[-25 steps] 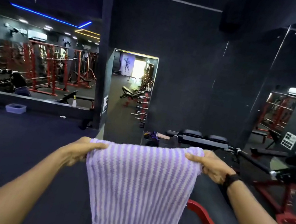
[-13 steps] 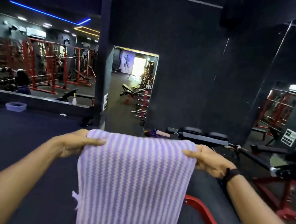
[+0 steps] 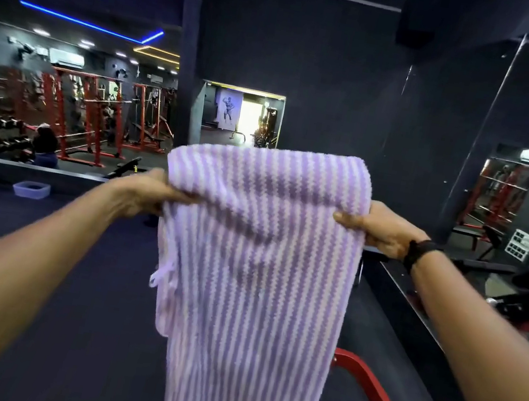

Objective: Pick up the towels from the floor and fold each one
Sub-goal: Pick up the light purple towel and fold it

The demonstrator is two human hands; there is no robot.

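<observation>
Purple-striped towel [image 3: 255, 268] hanging lengthwise, pinched by left hand [image 3: 149, 194], right hand [image 3: 379, 230]

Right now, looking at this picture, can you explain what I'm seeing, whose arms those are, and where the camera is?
There is no machine here. The camera sits on a person's head and looks forward and down, so the two bare arms reaching out are that person's own. The left hand and the right hand, which has a black band at the wrist, each grip one side of a purple and white striped towel. The towel hangs down in front of them, and its top stands up above the hands. The place is a dark gym: a dark floor, red racks and dumbbells at the left, a red frame low at the right, and a small pale tub on the floor.
</observation>
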